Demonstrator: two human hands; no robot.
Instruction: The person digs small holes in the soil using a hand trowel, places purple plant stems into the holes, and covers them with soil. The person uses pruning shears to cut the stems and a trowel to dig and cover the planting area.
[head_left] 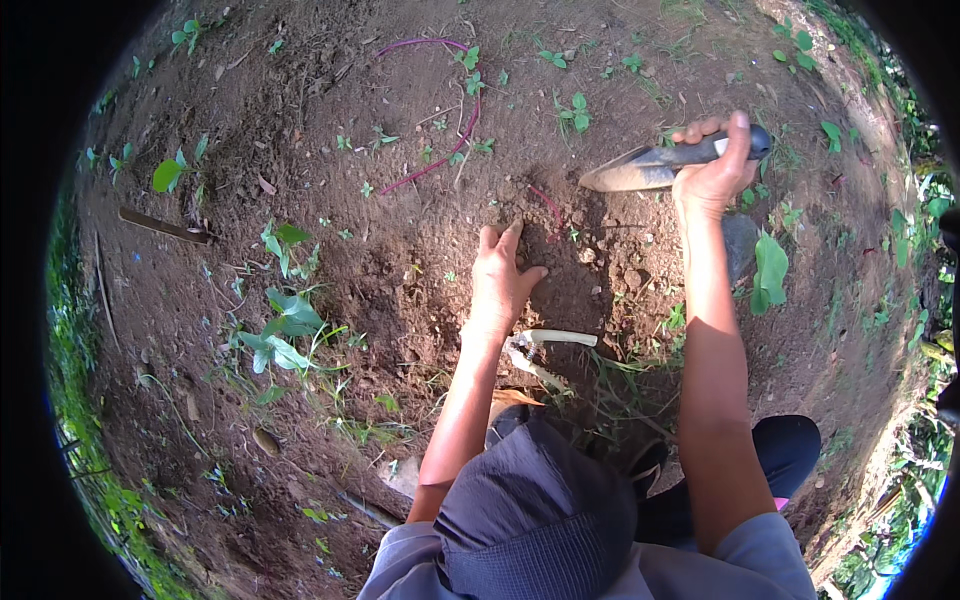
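The right grip (714, 178) clasped the trowel (650, 166), its long axis running leftward toward the red strand (548, 203); the left grip (500, 281), nearer that strand, lay parted on the soil (570, 280).

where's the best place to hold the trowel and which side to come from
Probably by the dark handle, coming from the person's near side toward the right end of the trowel, as the right hand grips it. The handle is rounded at its end and points right, while the blade points left and narrows to a tip, so it looks a poorer hold.
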